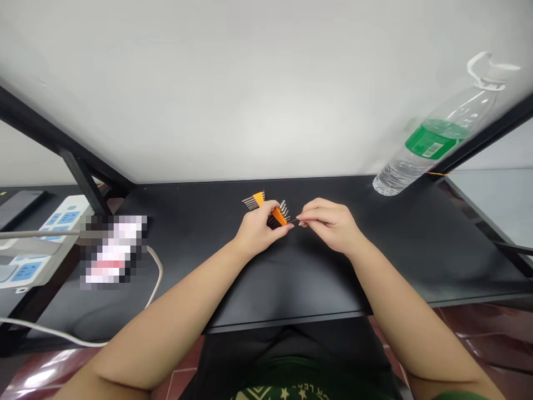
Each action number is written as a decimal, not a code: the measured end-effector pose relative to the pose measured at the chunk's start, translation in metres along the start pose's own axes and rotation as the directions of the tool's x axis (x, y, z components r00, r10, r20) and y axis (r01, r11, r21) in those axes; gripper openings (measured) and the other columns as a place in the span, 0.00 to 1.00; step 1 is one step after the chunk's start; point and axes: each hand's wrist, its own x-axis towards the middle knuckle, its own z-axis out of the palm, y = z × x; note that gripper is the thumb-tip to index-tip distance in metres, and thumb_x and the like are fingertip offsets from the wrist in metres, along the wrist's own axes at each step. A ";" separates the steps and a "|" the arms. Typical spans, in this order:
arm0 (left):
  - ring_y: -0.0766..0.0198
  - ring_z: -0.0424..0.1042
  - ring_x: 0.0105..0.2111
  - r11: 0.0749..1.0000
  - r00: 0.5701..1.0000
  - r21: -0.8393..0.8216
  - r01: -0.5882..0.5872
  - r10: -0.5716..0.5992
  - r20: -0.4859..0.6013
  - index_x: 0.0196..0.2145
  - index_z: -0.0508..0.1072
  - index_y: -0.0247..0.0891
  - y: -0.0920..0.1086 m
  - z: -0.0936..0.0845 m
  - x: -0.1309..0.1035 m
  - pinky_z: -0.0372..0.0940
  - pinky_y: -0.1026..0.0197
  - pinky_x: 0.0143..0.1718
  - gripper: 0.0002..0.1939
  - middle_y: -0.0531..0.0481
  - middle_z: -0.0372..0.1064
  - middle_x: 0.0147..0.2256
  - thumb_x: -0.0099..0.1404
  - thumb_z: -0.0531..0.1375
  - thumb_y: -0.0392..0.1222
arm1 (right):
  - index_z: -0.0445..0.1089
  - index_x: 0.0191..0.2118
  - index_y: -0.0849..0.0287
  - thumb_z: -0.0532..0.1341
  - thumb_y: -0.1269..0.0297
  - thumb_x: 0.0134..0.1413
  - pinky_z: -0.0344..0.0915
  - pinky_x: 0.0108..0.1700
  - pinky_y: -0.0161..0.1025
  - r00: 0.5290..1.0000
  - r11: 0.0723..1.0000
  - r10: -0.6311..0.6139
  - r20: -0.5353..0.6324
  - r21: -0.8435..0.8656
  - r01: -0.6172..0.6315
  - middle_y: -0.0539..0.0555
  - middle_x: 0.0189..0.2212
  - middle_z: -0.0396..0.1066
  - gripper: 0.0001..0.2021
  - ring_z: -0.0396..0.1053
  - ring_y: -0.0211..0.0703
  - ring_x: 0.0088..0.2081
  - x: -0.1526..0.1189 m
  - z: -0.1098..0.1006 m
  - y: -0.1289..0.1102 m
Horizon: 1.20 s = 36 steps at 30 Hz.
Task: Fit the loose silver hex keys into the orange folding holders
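Observation:
An orange hex key holder [280, 216] with several metal hex keys fanned out of it is gripped in my left hand [256, 230], thumb along its near end. Some of the keys' long arms stick out to the upper left, and short bent ends show on the right side. Close on the right, my right hand [328, 221] pinches a thin hex key [294, 220] between thumb and fingertips at the holder's near end. Whether that small key still sits in its slot is hard to tell. Both hands are above the black tabletop [283, 289].
A large clear water bottle [435, 139] with a green label stands at the back right by the pale wall. To the left lies a blurred-out phone-like object [114, 250] with a white cable [157, 266]. Beyond the shelf's black frame is a power strip [62, 222].

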 end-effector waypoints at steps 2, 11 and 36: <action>0.58 0.80 0.41 1.000 1.000 0.001 0.011 -0.011 0.006 0.50 0.69 0.42 0.000 0.000 0.000 0.74 0.59 0.43 0.26 0.49 0.79 0.43 0.60 0.70 0.56 | 0.81 0.42 0.53 0.59 0.76 0.64 0.75 0.39 0.41 1.000 1.000 -0.005 -0.005 -0.013 0.005 0.53 0.36 0.78 0.14 0.76 0.41 0.37 0.000 0.000 0.000; 0.58 0.80 0.41 1.000 1.000 -0.014 0.001 -0.001 0.002 0.50 0.69 0.42 -0.002 0.001 -0.001 0.74 0.59 0.44 0.26 0.49 0.79 0.43 0.60 0.70 0.56 | 0.80 0.41 0.53 0.58 0.77 0.64 0.74 0.39 0.40 0.998 0.999 -0.036 0.057 -0.014 0.037 0.54 0.38 0.78 0.14 0.75 0.41 0.38 -0.001 0.001 -0.001; 0.58 0.81 0.40 1.000 1.000 -0.012 0.016 -0.016 0.006 0.50 0.70 0.42 0.001 -0.001 -0.001 0.74 0.59 0.42 0.27 0.49 0.79 0.42 0.59 0.71 0.57 | 0.80 0.42 0.53 0.58 0.77 0.63 0.74 0.37 0.40 0.999 0.999 0.031 0.031 -0.031 -0.030 0.53 0.36 0.76 0.14 0.74 0.40 0.35 -0.001 -0.001 -0.002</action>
